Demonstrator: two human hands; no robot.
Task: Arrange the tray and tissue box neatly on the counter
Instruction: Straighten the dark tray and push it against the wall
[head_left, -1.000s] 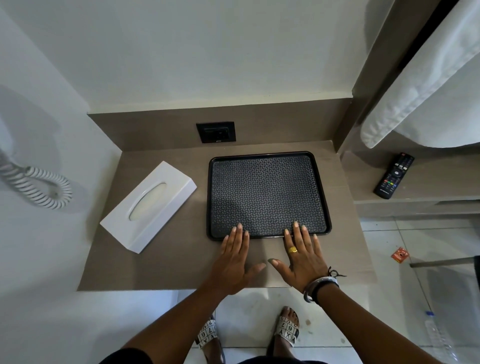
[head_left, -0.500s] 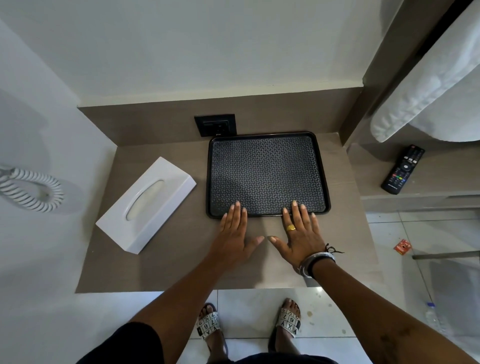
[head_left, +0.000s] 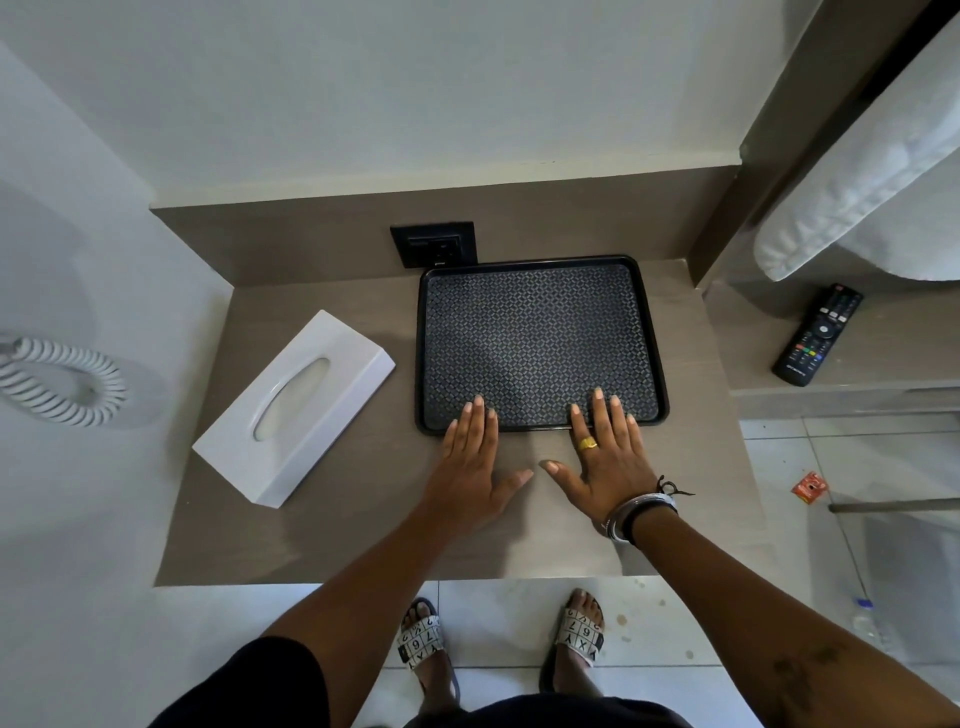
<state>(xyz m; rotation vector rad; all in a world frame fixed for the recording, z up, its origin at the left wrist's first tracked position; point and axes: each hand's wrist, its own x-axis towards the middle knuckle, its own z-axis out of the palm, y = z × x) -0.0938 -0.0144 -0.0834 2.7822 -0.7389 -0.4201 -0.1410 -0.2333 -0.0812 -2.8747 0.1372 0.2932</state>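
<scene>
A black patterned tray (head_left: 540, 291) lies flat on the brown counter (head_left: 363, 540), its far edge against the back panel. My left hand (head_left: 475, 462) and my right hand (head_left: 605, 449) rest flat, fingers spread, with the fingertips over the tray's near rim and the palms on the counter. Neither hand holds anything. A white tissue box (head_left: 296, 405) lies at an angle on the counter, left of the tray and apart from it.
A black wall socket (head_left: 434, 244) sits in the back panel just above the tray's left corner. A remote control (head_left: 818, 332) lies on a lower shelf at right, under white hanging towels (head_left: 872, 171). A coiled white cord (head_left: 67, 382) hangs on the left wall.
Both hands have pushed the tray away from me until its far edge meets the back panel. The tissue box has not moved.
</scene>
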